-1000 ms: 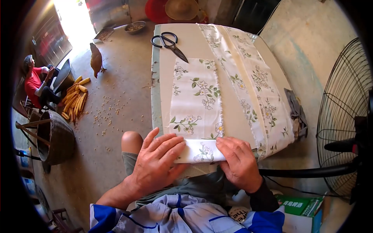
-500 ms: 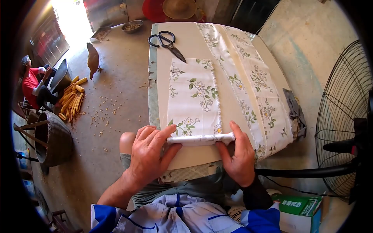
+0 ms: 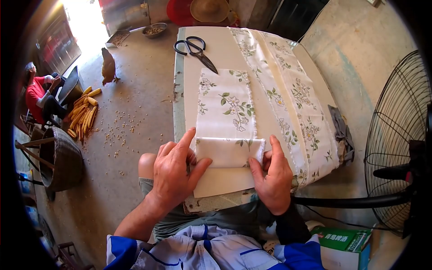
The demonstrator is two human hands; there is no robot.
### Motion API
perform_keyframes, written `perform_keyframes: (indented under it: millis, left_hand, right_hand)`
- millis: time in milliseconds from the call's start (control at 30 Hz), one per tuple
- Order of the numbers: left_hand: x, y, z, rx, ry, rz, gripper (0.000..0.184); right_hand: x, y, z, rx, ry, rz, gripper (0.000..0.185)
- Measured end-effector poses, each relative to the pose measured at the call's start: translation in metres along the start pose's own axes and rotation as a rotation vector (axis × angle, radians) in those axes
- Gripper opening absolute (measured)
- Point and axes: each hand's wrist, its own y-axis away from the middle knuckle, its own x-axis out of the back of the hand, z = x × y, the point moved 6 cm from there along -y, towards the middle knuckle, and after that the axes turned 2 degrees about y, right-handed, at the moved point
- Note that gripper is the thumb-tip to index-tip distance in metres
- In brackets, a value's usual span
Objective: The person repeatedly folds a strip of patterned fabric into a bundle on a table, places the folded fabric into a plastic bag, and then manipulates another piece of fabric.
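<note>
Pinching the folded near end of a floral cloth strip with left hand on one side and right hand on the other, pretty much mid-bench, with scissors by the far end and more floral fabric alongside.

Floor: grey, left (kernels strewn over it). Doorway: upper left, bright with daylight. Wall: upper right, pale, bluish stain. Table: centre, pale top.
</note>
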Motion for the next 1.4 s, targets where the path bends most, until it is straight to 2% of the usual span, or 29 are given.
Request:
perform_keyframes:
  millis: [133, 233, 333, 433, 533, 633, 733, 767, 867, 1200, 1267, 1367, 1400]
  left_hand:
    - [0.003, -0.006, 0.006, -0.010, -0.021, 0.001, 0.058]
    - [-0.001, -0.003, 0.005, -0.050, -0.039, -0.036, 0.039]
    - [-0.002, -0.003, 0.005, -0.038, -0.031, -0.050, 0.022]
    - [-0.004, -0.003, 0.004, -0.031, -0.016, -0.040, 0.018]
    - [-0.006, -0.005, 0.004, -0.037, -0.022, -0.057, 0.017]
    - [-0.004, -0.007, 0.006, -0.036, -0.047, -0.070, 0.017]
    - [-0.007, -0.005, 0.000, -0.054, -0.092, -0.077, 0.017]
    - [-0.006, -0.006, 0.001, -0.073, -0.098, -0.065, 0.017]
    - [-0.004, -0.010, 0.006, -0.044, -0.092, -0.098, 0.018]
    - [0.000, -0.013, 0.012, -0.046, -0.179, -0.153, 0.021]
    - [0.003, -0.016, 0.021, -0.110, -0.281, -0.153, 0.025]
    - [0.010, -0.025, 0.058, -0.162, -0.303, -0.084, 0.041]
    - [0.002, -0.023, 0.066, -0.203, -0.201, -0.124, 0.048]
  right_hand:
    - [-0.001, -0.001, -0.005, 0.028, 0.067, 0.018, 0.064]
    - [0.000, 0.000, -0.010, 0.177, 0.181, 0.038, 0.051]
    - [-0.002, 0.002, -0.007, 0.162, 0.195, 0.022, 0.043]
    - [0.000, -0.002, -0.018, 0.198, 0.262, 0.036, 0.044]
    - [-0.002, -0.006, -0.047, 0.309, 0.223, 0.001, 0.055]
    - [-0.030, -0.002, -0.070, 0.488, 0.053, -0.171, 0.080]
    - [-0.052, 0.002, -0.074, 0.448, -0.008, -0.297, 0.101]
    - [-0.056, 0.003, -0.070, 0.442, 0.006, -0.336, 0.114]
    - [-0.044, 0.003, -0.054, 0.417, 0.103, -0.416, 0.122]
    - [-0.016, 0.006, -0.015, 0.358, 0.219, -0.393, 0.126]
    - [-0.017, 0.007, -0.015, 0.353, 0.225, -0.407, 0.128]
    - [-0.016, 0.005, -0.017, 0.351, 0.218, -0.389, 0.116]
    - [-0.016, 0.005, -0.017, 0.349, 0.223, -0.391, 0.111]
